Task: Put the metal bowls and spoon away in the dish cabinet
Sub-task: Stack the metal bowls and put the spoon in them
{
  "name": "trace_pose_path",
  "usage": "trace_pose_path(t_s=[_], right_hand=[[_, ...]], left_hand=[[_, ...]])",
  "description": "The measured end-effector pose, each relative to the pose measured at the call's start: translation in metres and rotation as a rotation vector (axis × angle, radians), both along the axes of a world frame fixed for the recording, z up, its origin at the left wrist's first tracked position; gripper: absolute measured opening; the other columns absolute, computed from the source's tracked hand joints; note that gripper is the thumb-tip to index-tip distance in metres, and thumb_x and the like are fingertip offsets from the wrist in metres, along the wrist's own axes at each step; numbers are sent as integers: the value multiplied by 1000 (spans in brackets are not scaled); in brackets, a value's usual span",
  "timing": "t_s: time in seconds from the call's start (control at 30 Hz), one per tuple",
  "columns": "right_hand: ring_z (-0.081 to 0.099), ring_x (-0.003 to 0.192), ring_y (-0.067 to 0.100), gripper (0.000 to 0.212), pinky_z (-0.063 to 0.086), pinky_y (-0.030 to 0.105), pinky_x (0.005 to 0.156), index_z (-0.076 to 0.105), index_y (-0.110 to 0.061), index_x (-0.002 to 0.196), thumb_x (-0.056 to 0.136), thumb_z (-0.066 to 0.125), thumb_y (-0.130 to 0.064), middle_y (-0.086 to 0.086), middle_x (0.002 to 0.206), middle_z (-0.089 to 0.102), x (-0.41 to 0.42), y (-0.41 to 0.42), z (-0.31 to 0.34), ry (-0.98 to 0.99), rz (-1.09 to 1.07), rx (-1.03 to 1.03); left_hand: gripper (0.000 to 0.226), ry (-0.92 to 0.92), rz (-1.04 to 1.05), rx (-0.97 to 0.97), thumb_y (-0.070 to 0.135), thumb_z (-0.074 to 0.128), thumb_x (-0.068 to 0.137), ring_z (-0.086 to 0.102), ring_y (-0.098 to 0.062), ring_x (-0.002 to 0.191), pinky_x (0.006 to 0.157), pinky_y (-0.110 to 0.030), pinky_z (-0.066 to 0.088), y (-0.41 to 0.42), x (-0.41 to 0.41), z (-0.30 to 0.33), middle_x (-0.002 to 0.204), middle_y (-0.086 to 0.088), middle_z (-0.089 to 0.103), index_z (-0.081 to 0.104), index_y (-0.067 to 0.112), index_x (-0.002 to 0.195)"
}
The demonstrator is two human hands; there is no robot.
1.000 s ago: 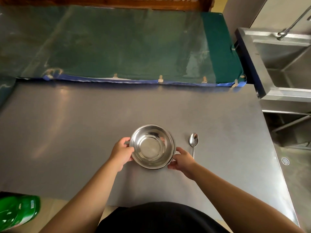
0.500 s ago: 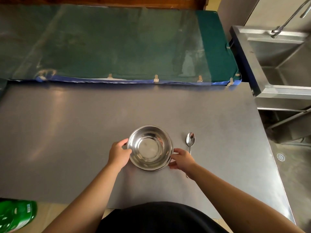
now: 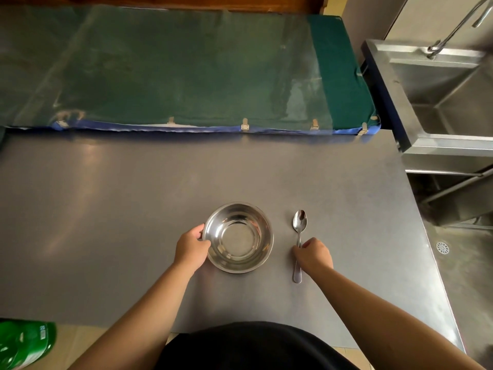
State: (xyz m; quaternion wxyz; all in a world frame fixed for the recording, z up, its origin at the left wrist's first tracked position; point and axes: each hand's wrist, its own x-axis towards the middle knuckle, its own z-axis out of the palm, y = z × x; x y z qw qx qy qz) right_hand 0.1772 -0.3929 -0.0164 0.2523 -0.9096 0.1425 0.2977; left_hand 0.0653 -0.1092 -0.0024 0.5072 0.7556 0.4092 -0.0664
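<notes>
A shiny metal bowl (image 3: 238,237) sits upright on the grey steel table (image 3: 106,222); a second rim under it suggests stacked bowls. My left hand (image 3: 191,248) grips the bowl's left rim, thumb over the edge. A metal spoon (image 3: 299,231) lies to the bowl's right, its scoop pointing away from me. My right hand (image 3: 312,254) rests over the middle of the spoon's handle with fingers curled onto it; the handle's end sticks out below the hand. No dish cabinet is in view.
A green cloth-covered surface under clear plastic (image 3: 173,68) runs along the table's far side. A steel sink (image 3: 448,97) with a faucet stands at the right. A floor drain (image 3: 442,247) lies below it. A green plastic object (image 3: 24,343) sits at bottom left.
My right hand has left the bowl's right rim and moved right onto the spoon's handle. My left hand stays on the bowl's left rim.
</notes>
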Motion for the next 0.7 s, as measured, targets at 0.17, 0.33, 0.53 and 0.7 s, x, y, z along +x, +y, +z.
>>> trace_pose_path(t_s=[0.17,0.33,0.53,0.7], right_hand=[[58,56,21,14,37,26,47,64,-7,78,81,56,-18,3,64,65,6,1,0,3,49,-21],[61,60,30,11,49,29,56,62,-8,72,79,53,-9,11,67,64,9,7,7,56,69,24],[73,78,31,6,63,48,77,66,-12,83,87,64,-16,11,84,72,5,13,20,2,46,198],[61,68,14,10,51,30,60,62,-24,79,88,66,-24,-5,76,65,-4,29,40,-94,210,274]], left_hand=[[63,1,16,70,-5,54,77,65,-12,72,72,-28,56,-4,1,1,77,29,61,64,24,131],[60,32,-69,165,-2,54,81,58,-17,78,66,-24,43,-9,-1,11,82,22,57,60,23,135],[64,121,-259,294,21,60,89,57,-32,121,92,-36,48,-14,-3,14,139,-9,53,39,17,149],[75,157,-380,389,31,62,90,57,-35,117,89,-40,49,-19,-7,13,139,-13,47,25,15,154]])
